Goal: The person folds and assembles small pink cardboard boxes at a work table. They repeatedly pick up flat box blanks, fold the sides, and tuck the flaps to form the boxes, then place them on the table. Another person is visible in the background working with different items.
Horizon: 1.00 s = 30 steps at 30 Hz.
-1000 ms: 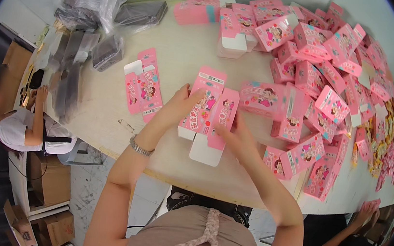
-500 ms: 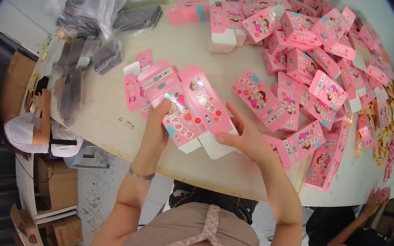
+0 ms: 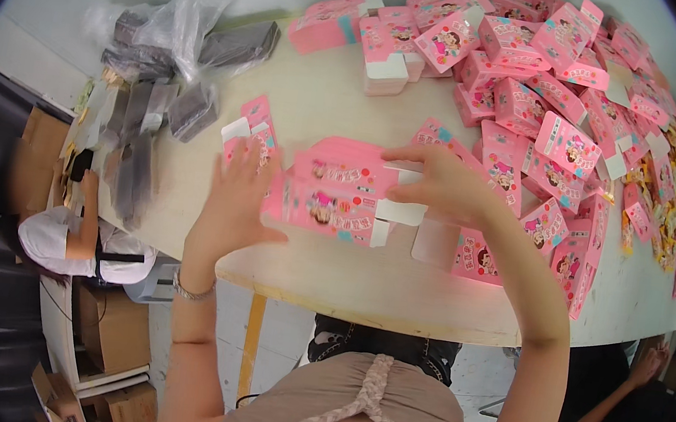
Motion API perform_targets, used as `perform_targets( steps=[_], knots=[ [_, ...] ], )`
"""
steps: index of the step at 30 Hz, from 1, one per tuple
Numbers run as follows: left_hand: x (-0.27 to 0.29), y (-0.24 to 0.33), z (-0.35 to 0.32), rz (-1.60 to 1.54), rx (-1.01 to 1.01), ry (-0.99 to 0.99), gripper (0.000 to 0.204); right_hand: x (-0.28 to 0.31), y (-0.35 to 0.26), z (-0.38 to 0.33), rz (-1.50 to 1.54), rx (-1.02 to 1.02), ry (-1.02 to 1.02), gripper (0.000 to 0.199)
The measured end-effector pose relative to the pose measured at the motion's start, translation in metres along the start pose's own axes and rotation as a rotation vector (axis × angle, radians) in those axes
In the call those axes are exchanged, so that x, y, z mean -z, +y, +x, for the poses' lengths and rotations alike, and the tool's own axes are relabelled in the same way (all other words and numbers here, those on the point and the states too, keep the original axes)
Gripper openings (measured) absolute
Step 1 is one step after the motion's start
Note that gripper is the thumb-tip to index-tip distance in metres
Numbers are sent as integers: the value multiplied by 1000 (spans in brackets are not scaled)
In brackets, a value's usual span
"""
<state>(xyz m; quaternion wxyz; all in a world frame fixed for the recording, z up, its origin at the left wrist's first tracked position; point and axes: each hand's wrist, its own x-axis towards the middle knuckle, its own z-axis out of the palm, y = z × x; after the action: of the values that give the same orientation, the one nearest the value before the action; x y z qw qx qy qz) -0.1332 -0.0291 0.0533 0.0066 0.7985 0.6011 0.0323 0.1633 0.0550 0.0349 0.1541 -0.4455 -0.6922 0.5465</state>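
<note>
Flat pink printed cartons (image 3: 331,198) with white end flaps lie in a small stack in front of me, slightly blurred. My left hand (image 3: 232,203) is open beside their left end, fingers spread and thumb pointing toward them. At the right end my right hand (image 3: 449,184) grips a carton between thumb and fingers, around a white flap. Behind my left fingers lie more flattened pink cartons (image 3: 258,119), partly hidden. Assembled pink boxes (image 3: 501,167) sit just beyond my right hand, some covered by my forearm.
A large heap of pink boxes (image 3: 515,44) fills the far right, with yellow and pink wrapped packets (image 3: 673,199) beside it. Dark blocks in clear plastic (image 3: 241,40) stand at far left. One person (image 3: 60,238) sits left, another (image 3: 624,410) right.
The cartons have come down from between both hands and now lie level on the table. My left hand has let go and moved left; my right hand has shifted up along the right end.
</note>
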Motion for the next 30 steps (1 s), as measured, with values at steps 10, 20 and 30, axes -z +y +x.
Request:
perform_targets(
  steps=[10, 20, 30],
  knots=[
    [2, 38, 105, -367, -431, -470, 89, -15, 4, -6, -320, 377, 199, 49],
    [-64, 60, 44, -1512, 269, 441, 85, -64, -15, -28, -280, 500, 765, 20],
    [-79, 105, 31, -936, 253, 796, 95, -84, -2, -9, 37, 384, 862, 4]
  ],
)
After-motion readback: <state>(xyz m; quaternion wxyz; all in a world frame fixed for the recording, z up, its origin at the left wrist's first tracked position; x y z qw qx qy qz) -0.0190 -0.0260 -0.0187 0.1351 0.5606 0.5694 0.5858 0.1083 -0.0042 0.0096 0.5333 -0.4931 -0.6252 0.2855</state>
